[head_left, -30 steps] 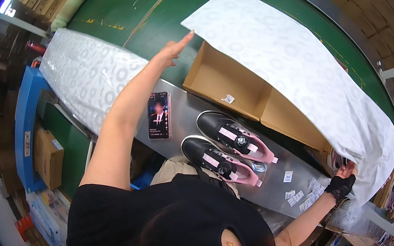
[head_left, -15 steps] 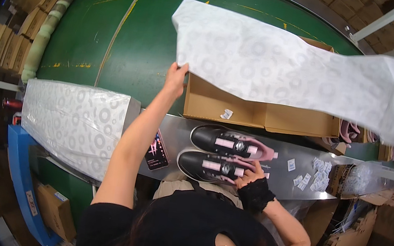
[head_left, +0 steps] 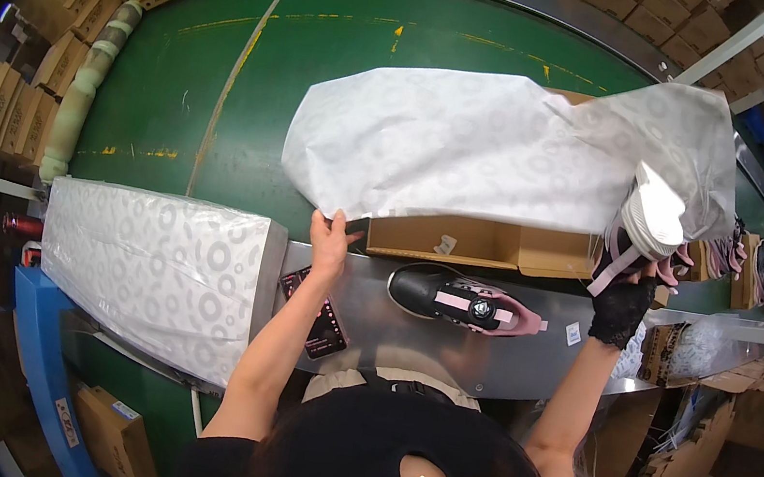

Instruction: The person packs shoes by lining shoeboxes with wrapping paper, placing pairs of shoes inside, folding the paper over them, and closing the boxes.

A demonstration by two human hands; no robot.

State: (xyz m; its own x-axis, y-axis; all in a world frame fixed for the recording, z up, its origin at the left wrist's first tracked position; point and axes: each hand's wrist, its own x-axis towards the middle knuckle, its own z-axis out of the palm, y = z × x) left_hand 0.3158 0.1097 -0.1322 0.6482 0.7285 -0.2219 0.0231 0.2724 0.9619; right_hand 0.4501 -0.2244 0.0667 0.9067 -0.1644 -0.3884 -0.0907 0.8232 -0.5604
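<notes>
Left hand [head_left: 330, 243] is pinched shut on the near left corner of the patterned tissue sheet [head_left: 458, 147], holding it down right at the front lip of the open cardboard shoebox [head_left: 484, 244]. Right hand [head_left: 626, 294], in a black fingerless glove, is closed around a sneaker [head_left: 650, 222] with its white sole up, held at the right end of the box where the paper bunches up around it. So by the look of it about halfway: paper is draped over the box and one shoe is going in, but the second black-and-pink sneaker [head_left: 466, 301] is lying on its side on the steel tabletop [head_left: 522, 356], just in front of the box and untouched, and I can't see a lid anywhere. The sheet hangs well past the box on the far side, out onto the green conveyor belt [head_left: 226, 99], so that side has loads of open room. Nearer in it's tighter: a dark card [head_left: 318, 313] sits beside the left forearm, a thick stack of the same tissue paper [head_left: 158, 270] butts up to the tabletop's left end, and the right side is crowded with cardboard and more shoes past the box.
</notes>
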